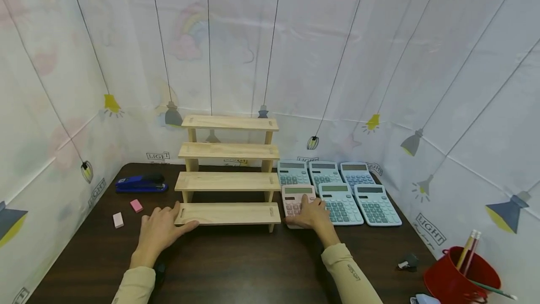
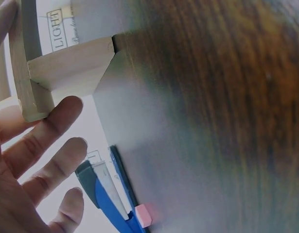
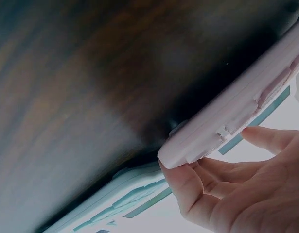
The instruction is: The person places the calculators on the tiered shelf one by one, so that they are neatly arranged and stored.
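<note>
A four-step wooden display stand (image 1: 228,214) stands on the dark table. My left hand (image 1: 158,231) holds the left end of its lowest step between thumb and index finger; the other fingers spread loosely beside the step in the left wrist view. My right hand (image 1: 312,215) grips a pink calculator (image 1: 291,203) by its sides, thumb at the left edge and fingers over its keys and right side. In the right wrist view the pink calculator (image 3: 207,121) shows edge-on. Several light blue calculators (image 1: 341,208) lie in two rows beside and behind it.
On the left lie a blue stapler (image 1: 141,184), a pink eraser (image 1: 136,206) and a white eraser (image 1: 118,220). At the right front, a red bucket (image 1: 447,276) holds pencils, with a small dark object (image 1: 408,262) near it. Patterned curtains (image 1: 329,60) enclose the table.
</note>
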### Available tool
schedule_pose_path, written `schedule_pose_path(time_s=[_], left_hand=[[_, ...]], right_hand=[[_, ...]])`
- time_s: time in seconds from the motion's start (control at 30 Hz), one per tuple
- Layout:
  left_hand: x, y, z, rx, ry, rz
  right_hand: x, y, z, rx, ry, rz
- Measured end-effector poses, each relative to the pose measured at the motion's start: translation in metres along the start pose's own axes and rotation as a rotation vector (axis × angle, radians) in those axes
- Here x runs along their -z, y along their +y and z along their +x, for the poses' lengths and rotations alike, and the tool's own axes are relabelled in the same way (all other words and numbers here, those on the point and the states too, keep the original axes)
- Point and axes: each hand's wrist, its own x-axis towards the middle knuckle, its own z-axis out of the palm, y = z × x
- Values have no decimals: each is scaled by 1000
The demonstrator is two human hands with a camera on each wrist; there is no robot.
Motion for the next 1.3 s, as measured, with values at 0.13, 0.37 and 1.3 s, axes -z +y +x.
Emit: schedule_pose_path(time_s=[0.13,0.37,1.3], left_hand=[[-1,-1,-1,0,-1,-1],[-1,-1,0,5,-9,6],[0,1,-2,29,-40,-28]], right_hand=[[0,1,-3,2,-6,23],[2,3,-8,1,-7,64],[94,-8,-13,74,128,124]])
